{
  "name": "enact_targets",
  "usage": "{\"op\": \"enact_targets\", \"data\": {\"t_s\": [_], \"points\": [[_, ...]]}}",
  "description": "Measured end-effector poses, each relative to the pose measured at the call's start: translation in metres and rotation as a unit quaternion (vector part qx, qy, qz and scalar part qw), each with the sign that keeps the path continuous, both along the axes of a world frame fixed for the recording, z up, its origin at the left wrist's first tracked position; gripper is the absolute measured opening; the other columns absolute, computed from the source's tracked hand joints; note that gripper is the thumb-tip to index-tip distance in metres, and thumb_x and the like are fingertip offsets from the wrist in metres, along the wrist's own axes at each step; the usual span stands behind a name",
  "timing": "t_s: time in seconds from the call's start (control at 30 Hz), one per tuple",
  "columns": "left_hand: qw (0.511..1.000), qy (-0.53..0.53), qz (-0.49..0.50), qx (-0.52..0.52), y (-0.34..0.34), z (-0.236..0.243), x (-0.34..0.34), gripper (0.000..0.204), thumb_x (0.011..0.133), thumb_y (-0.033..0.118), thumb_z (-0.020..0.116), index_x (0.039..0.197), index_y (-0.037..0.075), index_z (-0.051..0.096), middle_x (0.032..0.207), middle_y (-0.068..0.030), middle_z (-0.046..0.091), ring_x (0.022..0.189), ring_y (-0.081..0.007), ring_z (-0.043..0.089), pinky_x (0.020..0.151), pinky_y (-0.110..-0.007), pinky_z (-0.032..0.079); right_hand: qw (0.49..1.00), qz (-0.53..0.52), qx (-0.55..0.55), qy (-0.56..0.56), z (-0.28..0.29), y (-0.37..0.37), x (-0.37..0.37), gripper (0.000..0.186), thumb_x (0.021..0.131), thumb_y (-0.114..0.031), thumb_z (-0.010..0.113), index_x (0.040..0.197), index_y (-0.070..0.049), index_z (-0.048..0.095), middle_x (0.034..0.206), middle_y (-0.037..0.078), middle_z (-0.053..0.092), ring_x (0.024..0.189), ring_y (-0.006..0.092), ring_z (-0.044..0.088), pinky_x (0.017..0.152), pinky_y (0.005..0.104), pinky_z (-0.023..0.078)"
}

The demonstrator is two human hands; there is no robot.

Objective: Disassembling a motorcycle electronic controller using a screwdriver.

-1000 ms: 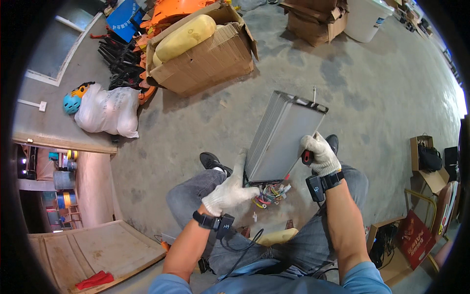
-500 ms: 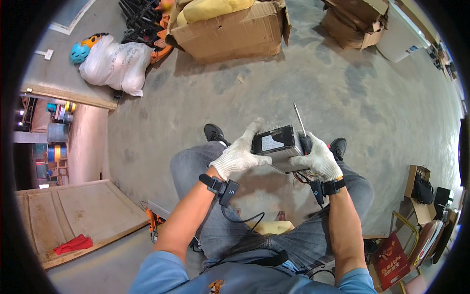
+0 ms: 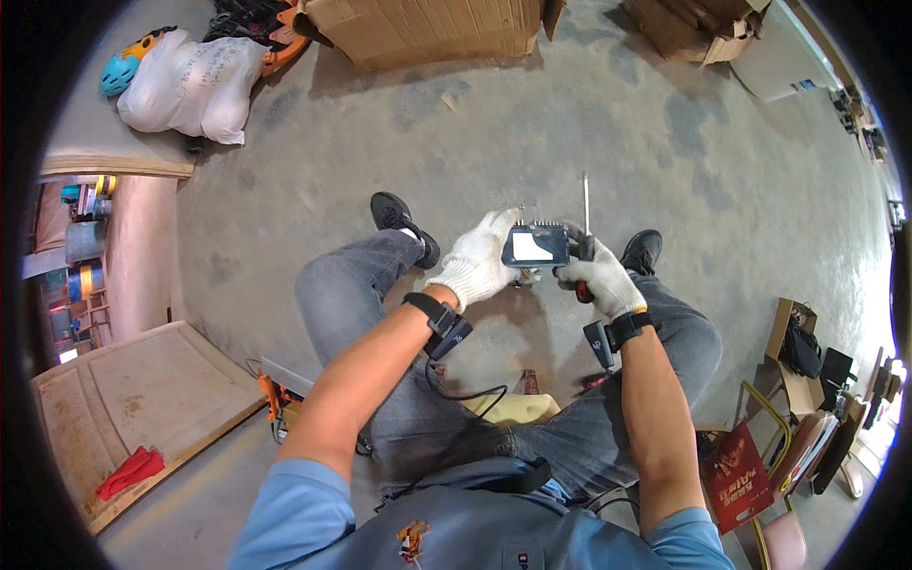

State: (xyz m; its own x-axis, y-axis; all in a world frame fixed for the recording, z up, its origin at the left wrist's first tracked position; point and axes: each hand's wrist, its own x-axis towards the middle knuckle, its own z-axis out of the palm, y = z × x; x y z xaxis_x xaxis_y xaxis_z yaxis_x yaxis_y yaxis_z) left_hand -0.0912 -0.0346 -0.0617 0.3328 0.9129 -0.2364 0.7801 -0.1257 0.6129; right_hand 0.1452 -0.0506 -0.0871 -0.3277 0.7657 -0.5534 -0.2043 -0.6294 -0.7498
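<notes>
Between my legs, above the floor, both gloved hands hold a boxy metal electronics case [image 3: 538, 255] with a black end, a white label and a row of fins or pins along its far edge. The labelled end faces up toward me. My left hand [image 3: 478, 256] is closed around its left side, fingertips hidden behind it. At the right side, my right hand [image 3: 611, 277] steadies the case and also grips a screwdriver [image 3: 586, 204], its shaft pointing away from me. A dark handle with a red end shows under the right fingers.
A cardboard box [image 3: 423, 33] stands ahead, with a stuffed white sack [image 3: 195, 85] and a blue helmet [image 3: 120, 74] to its left. A wooden panel [image 3: 142, 408] bearing a red cloth [image 3: 131, 473] lies at left. A red bag [image 3: 736, 478] stands at right.
The case has turned in my hands: its grey long side no longer shows, and the labelled end faces me more squarely. The screwdriver now stands straighter in the view. The view has shifted.
</notes>
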Motion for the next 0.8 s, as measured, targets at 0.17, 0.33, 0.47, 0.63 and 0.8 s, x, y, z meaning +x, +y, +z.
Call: {"op": "enact_targets", "data": {"t_s": [0.17, 0.33, 0.47, 0.63, 0.8], "points": [[0.999, 0.010, -0.011, -0.032, -0.005, -0.018, -0.002, 0.068, 0.082, 0.018, 0.075, 0.143, 0.007, 0.046, 0.142, -0.0177, 0.051, 0.122, -0.0409, 0.059, 0.101, -0.044, 0.051, 0.994, -0.039, -0.085, 0.058, 0.011, -0.001, -0.001, 0.077, 0.085, 0.003, 0.067, 0.155, -0.003, 0.035, 0.123, 0.010, 0.064, 0.087, 0.0196, 0.067, 0.069, 0.0308, 0.057], [0.998, 0.032, -0.040, -0.021, -0.015, -0.053, 0.007, 0.078, 0.076, 0.008, 0.077, 0.145, 0.015, 0.043, 0.143, -0.0153, 0.049, 0.119, -0.0403, 0.059, 0.099, -0.048, 0.052, 0.997, -0.003, -0.056, -0.050, -0.015, -0.017, -0.007, 0.063, 0.090, -0.012, 0.073, 0.145, 0.001, 0.045, 0.103, 0.008, 0.065, 0.075, 0.0130, 0.062, 0.061, 0.0258, 0.052], [0.998, 0.029, -0.024, -0.050, -0.029, -0.067, 0.012, 0.077, 0.077, 0.006, 0.076, 0.145, 0.020, 0.044, 0.143, -0.0137, 0.048, 0.121, -0.0398, 0.058, 0.100, -0.048, 0.052, 0.983, 0.017, -0.050, -0.176, -0.036, -0.027, -0.015, 0.069, 0.081, -0.012, 0.077, 0.142, -0.001, 0.047, 0.091, 0.005, 0.066, 0.066, 0.0118, 0.059, 0.058, 0.0270, 0.050], [0.997, 0.055, 0.005, -0.057, -0.034, -0.090, 0.011, 0.077, 0.078, 0.002, 0.072, 0.145, 0.027, 0.045, 0.148, -0.0117, 0.044, 0.122, -0.0405, 0.057, 0.102, -0.047, 0.052, 0.928, 0.097, -0.032, -0.357, -0.035, -0.026, -0.028, 0.068, 0.078, -0.019, 0.076, 0.139, -0.006, 0.047, 0.100, 0.014, 0.070, 0.080, 0.0217, 0.068, 0.070, 0.0342, 0.055], [0.993, 0.023, 0.026, -0.116, -0.040, -0.091, 0.017, 0.078, 0.076, 0.011, 0.076, 0.147, 0.020, 0.045, 0.149, -0.0230, 0.042, 0.126, -0.0439, 0.055, 0.107, -0.046, 0.048, 0.903, 0.098, 0.016, -0.418, -0.080, -0.038, -0.024, 0.064, 0.076, -0.020, 0.074, 0.133, -0.007, 0.048, 0.109, 0.022, 0.070, 0.103, 0.0368, 0.069, 0.089, 0.0422, 0.054]]}}
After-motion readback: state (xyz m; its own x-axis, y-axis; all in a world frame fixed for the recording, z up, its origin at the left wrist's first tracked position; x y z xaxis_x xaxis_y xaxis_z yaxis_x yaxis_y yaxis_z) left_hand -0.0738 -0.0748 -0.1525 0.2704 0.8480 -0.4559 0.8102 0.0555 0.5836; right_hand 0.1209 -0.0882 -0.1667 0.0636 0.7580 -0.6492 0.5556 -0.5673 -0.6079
